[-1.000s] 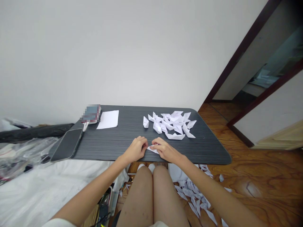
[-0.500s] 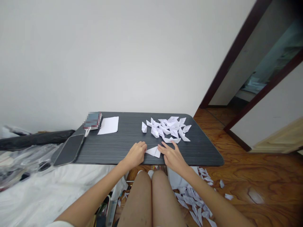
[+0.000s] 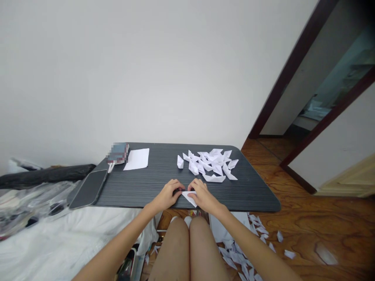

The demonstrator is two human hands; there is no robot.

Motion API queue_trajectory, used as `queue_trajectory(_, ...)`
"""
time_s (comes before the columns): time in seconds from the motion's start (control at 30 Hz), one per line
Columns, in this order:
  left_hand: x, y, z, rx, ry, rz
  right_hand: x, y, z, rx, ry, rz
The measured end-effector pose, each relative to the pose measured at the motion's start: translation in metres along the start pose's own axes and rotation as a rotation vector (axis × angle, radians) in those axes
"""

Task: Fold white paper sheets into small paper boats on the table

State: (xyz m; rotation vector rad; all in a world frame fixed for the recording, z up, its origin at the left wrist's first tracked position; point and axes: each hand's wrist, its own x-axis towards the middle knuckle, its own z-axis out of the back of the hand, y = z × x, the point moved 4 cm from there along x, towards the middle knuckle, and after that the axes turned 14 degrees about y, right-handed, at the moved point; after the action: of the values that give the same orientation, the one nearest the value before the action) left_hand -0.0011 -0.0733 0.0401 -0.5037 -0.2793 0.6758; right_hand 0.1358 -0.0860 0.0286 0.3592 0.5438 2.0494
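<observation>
A small folded piece of white paper, triangular in outline, lies near the table's front edge between my hands. My left hand has its thumb and fingers curled together at the paper's left corner. With thumb and fingertips, my right hand pinches the right side of the same sheet, covering part of it. Just beyond my hands lies a heap of folded paper boats, and a single paper boat stands apart at its left.
On the dark table, a stack of white paper lies left, beside a blurred-out packet and a tablet-like dark slab. More folded papers cover the floor at right. A white wall stands behind.
My right hand has gone from spread fingers on the paper to a pinch. The paper now shows a narrower triangle, its long edge at the top. The view has shifted slightly.
</observation>
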Motion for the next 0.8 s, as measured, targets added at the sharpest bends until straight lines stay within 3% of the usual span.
queue_trajectory(0.1,-0.002,0.0,0.006,-0.147,0.091,-0.097,-0.003,0.001,0.003,0.081,-0.038,0.007)
queue_trajectory(0.17,-0.002,0.0,0.011,-0.267,0.091,-0.117,-0.001,0.001,0.009,0.184,-0.053,0.032)
queue_trajectory(0.3,0.003,0.003,0.02,-0.51,-0.041,-0.123,0.01,0.002,0.02,0.47,-0.032,0.114)
queue_trajectory(0.4,0.01,0.014,0.02,-0.573,-0.101,-0.013,0.019,-0.003,0.023,0.612,-0.06,0.096)
queue_trajectory(0.5,0.017,0.023,0.016,-0.454,-0.091,0.104,0.022,-0.01,0.018,0.636,-0.103,0.036)
queue_trajectory(0.6,0.02,0.023,0.01,-0.183,-0.079,0.136,0.019,-0.01,0.009,0.462,-0.074,0.031)
queue_trajectory(0.7,0.018,0.011,0.004,0.103,-0.055,0.053,0.014,-0.005,0.003,0.21,-0.062,0.029)
queue_trajectory(0.8,0.009,-0.004,0.001,0.221,0.045,-0.077,0.01,-0.002,0.001,0.101,-0.067,0.02)
